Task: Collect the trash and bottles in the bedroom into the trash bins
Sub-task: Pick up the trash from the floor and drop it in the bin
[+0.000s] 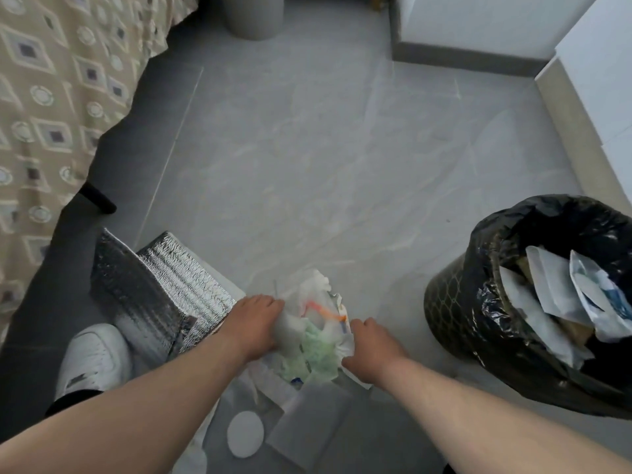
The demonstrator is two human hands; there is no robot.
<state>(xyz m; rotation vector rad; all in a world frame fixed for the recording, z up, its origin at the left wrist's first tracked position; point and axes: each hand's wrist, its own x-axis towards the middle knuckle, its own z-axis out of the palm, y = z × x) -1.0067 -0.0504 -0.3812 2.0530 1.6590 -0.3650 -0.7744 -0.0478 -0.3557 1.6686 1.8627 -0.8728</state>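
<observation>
A crumpled bundle of white, green and orange plastic and paper trash [318,333] lies on the grey floor at bottom centre. My left hand [254,325] grips its left side, and my right hand [371,350] grips its right edge. More flat trash lies under it: a grey sheet [307,429] and a round white lid [245,433]. A trash bin [448,309] lined with a black bag stands to the right, with papers and wrappers inside. A second, grey bin [253,15] stands at the far top.
A silver foil insulated bag [160,285] lies left of my hands. A white shoe [94,357] is at lower left. The bed with patterned cover [58,107] fills the left side. White furniture [595,80] runs along the right.
</observation>
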